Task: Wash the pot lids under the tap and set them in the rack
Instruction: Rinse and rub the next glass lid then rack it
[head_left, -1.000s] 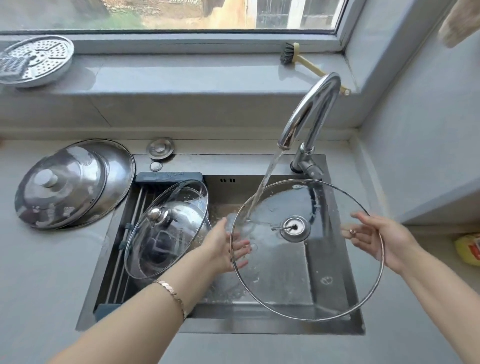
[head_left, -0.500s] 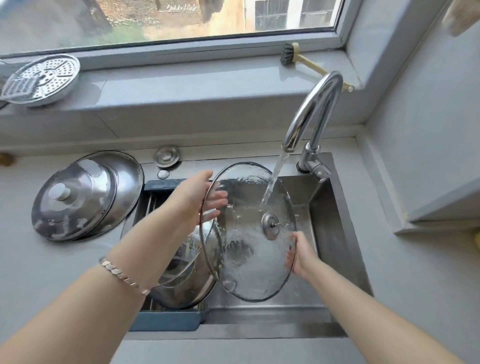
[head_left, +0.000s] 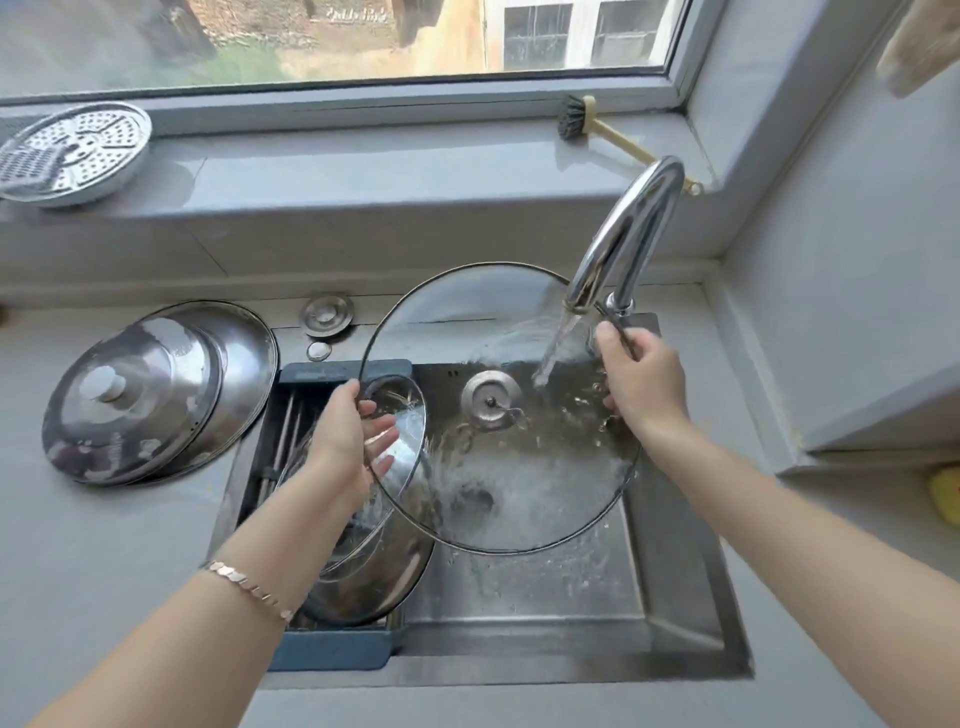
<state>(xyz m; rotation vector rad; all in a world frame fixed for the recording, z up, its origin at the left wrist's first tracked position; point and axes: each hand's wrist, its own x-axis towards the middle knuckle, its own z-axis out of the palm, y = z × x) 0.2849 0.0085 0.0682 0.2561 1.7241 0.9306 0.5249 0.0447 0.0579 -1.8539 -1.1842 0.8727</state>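
Glass lid (head_left: 491, 402), one; steel lids (head_left: 156, 395), two; racked lids (head_left: 384, 577), perhaps two.

**Large glass lid** (head_left: 491, 402): clear, dark-rimmed, steel knob fitting at centre. Held tilted over the sink, far edge raised. The left hand (head_left: 343, 431) pinches the rim at 9 o'clock and the right hand (head_left: 641, 384) grips it at 2 o'clock. Wet and splashing.

**Tap** (head_left: 623, 234): chrome, curved spout, running. The stream strikes the lid at 2 o'clock from its knob.

**Rack** (head_left: 332, 649): blue frame with metal rods, set across the sink's 9 o'clock side.

**Small glass lid** (head_left: 400, 415): steel-rimmed, leaning in the rack.

**Steel lid** (head_left: 374, 582): leaning in the rack beneath it.

**Two steel lids** (head_left: 156, 395): stacked on the worktop at 9 o'clock from the sink, knob up, water-spotted.
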